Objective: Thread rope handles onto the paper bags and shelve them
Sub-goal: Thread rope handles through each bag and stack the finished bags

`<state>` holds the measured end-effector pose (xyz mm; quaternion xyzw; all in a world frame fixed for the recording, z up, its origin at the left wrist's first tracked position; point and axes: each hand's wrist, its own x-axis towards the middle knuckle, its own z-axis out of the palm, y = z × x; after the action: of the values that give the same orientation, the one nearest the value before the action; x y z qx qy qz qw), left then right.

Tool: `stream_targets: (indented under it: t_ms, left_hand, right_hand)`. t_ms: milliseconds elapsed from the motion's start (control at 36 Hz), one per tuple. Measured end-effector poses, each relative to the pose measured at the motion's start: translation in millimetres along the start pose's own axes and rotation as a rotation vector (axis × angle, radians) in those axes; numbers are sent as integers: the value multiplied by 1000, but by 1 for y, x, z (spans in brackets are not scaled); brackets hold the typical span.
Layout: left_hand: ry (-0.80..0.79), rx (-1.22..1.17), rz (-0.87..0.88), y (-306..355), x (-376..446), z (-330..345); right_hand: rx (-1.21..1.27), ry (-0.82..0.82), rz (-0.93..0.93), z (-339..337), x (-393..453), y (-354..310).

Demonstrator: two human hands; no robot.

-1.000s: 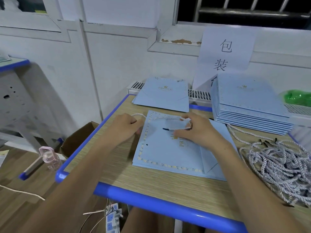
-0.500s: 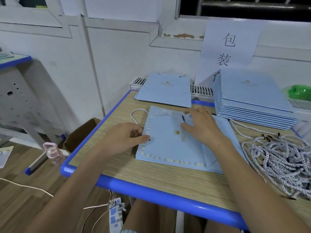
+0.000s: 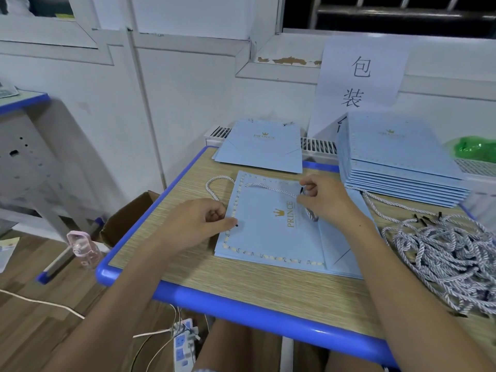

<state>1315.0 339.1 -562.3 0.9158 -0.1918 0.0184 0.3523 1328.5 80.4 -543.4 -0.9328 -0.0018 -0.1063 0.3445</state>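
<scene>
The left hand (image 3: 200, 224) lies curled at the left edge of the top paper bag (image 3: 271, 232), thumb and forefinger pinching a black rope tip against the paper. The right hand (image 3: 326, 201) rests on the same bag near its far edge, fingers bent around the other black tip of a white rope handle (image 3: 271, 189) that lies across the bag's top. Both forearms reach in from the near side. The bag lies flat on a wood-grain desk (image 3: 241, 291) with a blue rim. A stack of bags (image 3: 397, 162) sits at the far right, a tangle of ropes (image 3: 445, 253) beside it, and another flat bag (image 3: 261, 149) lies behind. A paper sign (image 3: 359, 81) hangs on the white wall.
</scene>
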Motion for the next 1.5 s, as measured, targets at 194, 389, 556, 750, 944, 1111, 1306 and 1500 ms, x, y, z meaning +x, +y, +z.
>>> stream_targets:
  t_ms: [194,389,556,750,944,1111,1306,1500]
  left_hand:
    - [-14,-31,-60,4,-1,-3]
    - [-51,-54,-56,1,-1,-2]
    - [-75,-192,-103,4,-1,-4]
    - [-105,-404,-110,4,0,-5]
    - [-86,-350,-80,1,-1,-5]
    - [-56,-321,-23,5,-2,-3]
    - [-73,-384,77,6,-4,-4]
    - [-27,-360,76,5,-1,5]
  right_hand:
    - [-77,156,15,-5,6,10]
    - [-235,95,-32,3,4,5]
    - [286,135,-114,-4,-8,-20]
    - [179,-219,-428,23,-32,-52]
    - [183,-207,-474,28,-36,-52]
    - [145,-252,-480,31,-37,-54]
    - [288,-164,-408,41,-34,-53]
    - [412,-237,-321,42,-35,-49]
